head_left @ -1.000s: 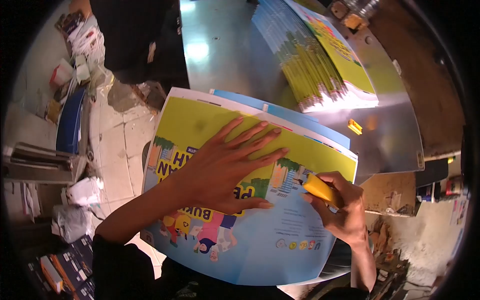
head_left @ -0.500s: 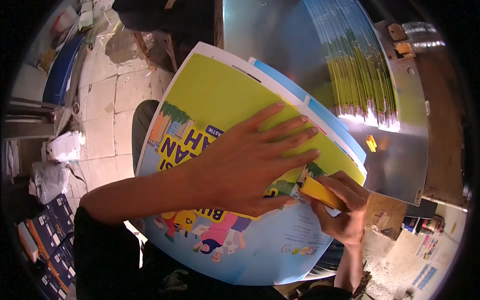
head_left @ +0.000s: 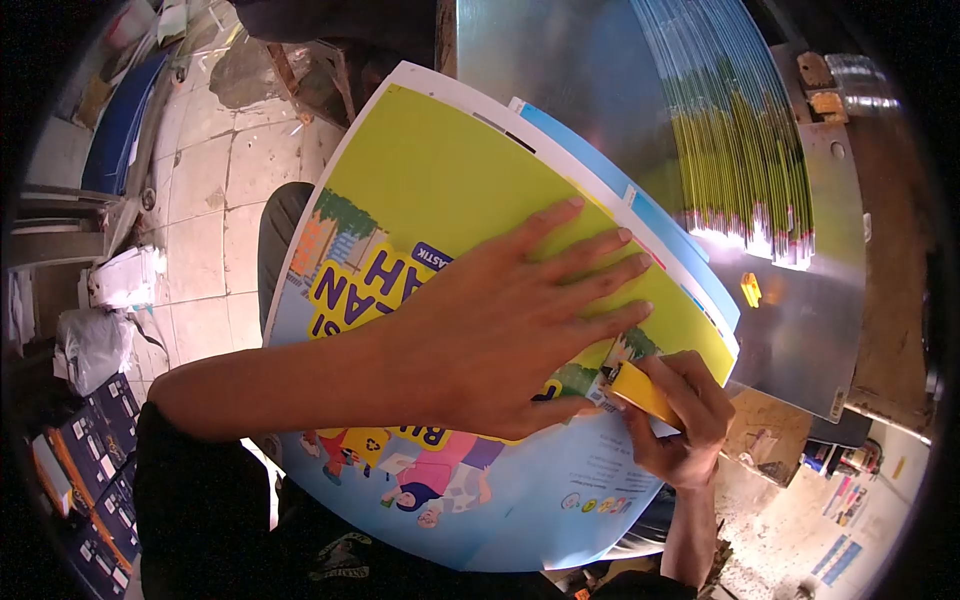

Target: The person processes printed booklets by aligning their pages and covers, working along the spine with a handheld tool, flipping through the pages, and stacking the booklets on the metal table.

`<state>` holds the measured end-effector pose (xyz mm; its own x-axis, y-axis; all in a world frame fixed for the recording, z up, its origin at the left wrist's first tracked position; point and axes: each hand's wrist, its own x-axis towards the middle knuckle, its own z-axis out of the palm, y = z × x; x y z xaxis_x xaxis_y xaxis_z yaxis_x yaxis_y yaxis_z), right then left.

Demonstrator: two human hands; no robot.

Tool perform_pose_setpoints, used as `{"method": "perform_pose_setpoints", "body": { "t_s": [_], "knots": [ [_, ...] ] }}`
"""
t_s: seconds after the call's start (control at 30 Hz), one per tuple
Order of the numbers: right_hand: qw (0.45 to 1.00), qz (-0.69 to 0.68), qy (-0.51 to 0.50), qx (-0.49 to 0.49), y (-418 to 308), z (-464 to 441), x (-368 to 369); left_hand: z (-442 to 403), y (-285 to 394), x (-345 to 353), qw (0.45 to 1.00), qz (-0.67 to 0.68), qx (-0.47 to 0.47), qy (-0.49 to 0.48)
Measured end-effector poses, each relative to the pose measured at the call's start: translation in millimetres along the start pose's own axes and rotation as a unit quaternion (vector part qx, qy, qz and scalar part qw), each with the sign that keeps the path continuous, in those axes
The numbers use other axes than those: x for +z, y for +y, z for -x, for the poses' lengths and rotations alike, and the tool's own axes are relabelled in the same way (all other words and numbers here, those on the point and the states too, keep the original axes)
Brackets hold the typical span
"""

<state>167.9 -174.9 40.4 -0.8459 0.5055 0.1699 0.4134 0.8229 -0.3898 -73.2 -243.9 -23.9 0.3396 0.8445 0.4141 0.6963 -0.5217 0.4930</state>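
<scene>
A large printed sheet (head_left: 440,170), lime green and light blue with cartoon figures and bold lettering, lies over my lap. Beneath its upper right edge, other blue-edged sheets (head_left: 575,140) stick out. My left hand (head_left: 520,320) rests flat on the printed side, fingers spread towards the right edge. Just below its fingertips, my right hand (head_left: 690,420) is wrapped around a yellow stapler (head_left: 643,393). The stapler's dark nose touches the sheet near the left thumb; its tip is partly hidden.
At the upper right, a metal-topped table (head_left: 780,335) bears a row of folded printed sheets (head_left: 745,150) and a small yellow object (head_left: 750,290). Dark boxes (head_left: 95,450) and a plastic bag (head_left: 95,345) stand at the left on the tiled floor (head_left: 200,260).
The view has shifted slightly. My right hand and the stapler have tilted a little over the sheet; my left hand stays flat in the same place.
</scene>
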Motion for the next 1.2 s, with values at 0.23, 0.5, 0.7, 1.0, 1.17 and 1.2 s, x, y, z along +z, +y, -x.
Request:
{"method": "perform_pose_setpoints", "body": {
  "t_s": [0.23,0.5,0.7,1.0,1.17,1.2],
  "knots": [
    [0.955,-0.220,-0.032,0.199,-10,-9,-2,-4,3,-5,0.999,-0.019,-0.008,-0.033],
    [0.899,-0.315,-0.015,0.305,-12,-6,3,-6,5,-10,0.997,-0.032,-0.014,-0.071],
    [0.989,-0.121,-0.007,0.090,-18,-7,-7,-7,4,-12,0.996,-0.028,-0.018,-0.083],
    [0.823,-0.479,0.097,0.289,32,9,-1,-41,-26,-31,0.958,0.245,0.035,-0.148],
    [0.800,-0.510,0.136,0.286,34,10,3,-70,-14,-29,0.902,0.345,0.013,-0.260],
    [0.798,-0.513,0.130,0.289,34,9,2,-73,-13,-29,0.906,0.327,0.027,-0.269]
  ]
}}
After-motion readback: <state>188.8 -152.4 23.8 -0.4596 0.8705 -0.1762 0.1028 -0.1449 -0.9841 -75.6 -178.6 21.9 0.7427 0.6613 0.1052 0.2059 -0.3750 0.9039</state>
